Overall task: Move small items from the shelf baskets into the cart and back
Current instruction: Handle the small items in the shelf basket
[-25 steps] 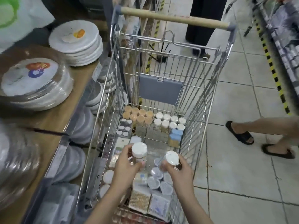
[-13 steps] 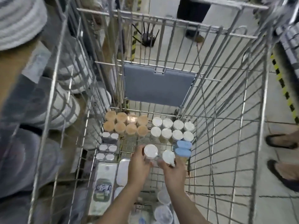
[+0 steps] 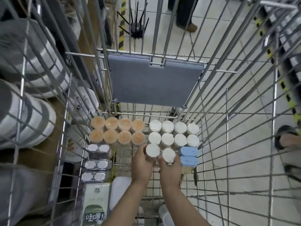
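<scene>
I look down into a wire cart. My left hand grips a white-lidded jar, held upright low over the cart floor. My right hand grips a second white-lidded jar beside it. Both jars sit just in front of two rows of white-lidded jars standing at the far end. Two rows of orange-lidded jars stand to their left. Two blue-lidded containers are right of my right hand.
Silver-topped packs line the cart's left side, with a green-labelled box and a white lid nearer me. A grey flap hangs on the far wall. Stacked plates fill the shelf left. A sandalled foot is at right.
Both hands have carried their jars forward and down, from the near part of the cart to just in front of the white-lidded rows. My view has dropped deeper into the cart.
</scene>
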Motion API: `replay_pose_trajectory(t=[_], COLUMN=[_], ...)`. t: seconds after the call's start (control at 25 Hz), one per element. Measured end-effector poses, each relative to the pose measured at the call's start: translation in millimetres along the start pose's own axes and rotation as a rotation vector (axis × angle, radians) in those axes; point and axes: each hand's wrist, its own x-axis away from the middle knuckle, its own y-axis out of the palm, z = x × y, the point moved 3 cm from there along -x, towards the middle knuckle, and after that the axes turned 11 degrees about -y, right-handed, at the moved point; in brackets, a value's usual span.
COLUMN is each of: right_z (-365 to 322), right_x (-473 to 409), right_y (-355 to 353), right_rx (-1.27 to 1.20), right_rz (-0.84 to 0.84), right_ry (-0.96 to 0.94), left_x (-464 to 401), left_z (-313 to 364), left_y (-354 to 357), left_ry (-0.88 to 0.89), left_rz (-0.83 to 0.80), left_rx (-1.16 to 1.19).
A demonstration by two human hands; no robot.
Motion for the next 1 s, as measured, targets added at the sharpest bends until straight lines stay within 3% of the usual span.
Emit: replay_pose_trajectory(t=[0.16, 0.48, 0.6, 0.72, 0.84, 1.0], right_z=[8.0, 6.7, -0.6, -15.8, -51.9, -106.7], right_x=[-4.0, 1.2, 7.7, 21.1, 47.1, 80.3], right_y=[4.0, 6.6, -1.4, -18.5, -46.6, -95.8], right_rx=[0.012, 0.04, 0.069, 0.268, 0.406, 0.62], right_rz=[-0.015, -0.008, -0.068, -0.194, -0.394, -0.549], right_ry=[0.005, 0.119, 0.2, 0.245, 0.133, -0.193], left_x=[-4.2, -6.9, -4.1, 16.3, 59.3, 131.8], left_z=[-7.9, -15.1, -12.1, 4.9, 33.0, 74.2], left_y=[2.2, 3.3, -3.6, -15.6, -40.2, -81.0], left_ry=[-0.029, -0.036, -0.069, -0.068, -0.031, 0.049], left_rz=[-0.107, -0.071, -0.059, -0.058, -0.076, -0.099], left_rx=[0.041, -0.017, -0.096, -0.173, -0.365, -0.67])
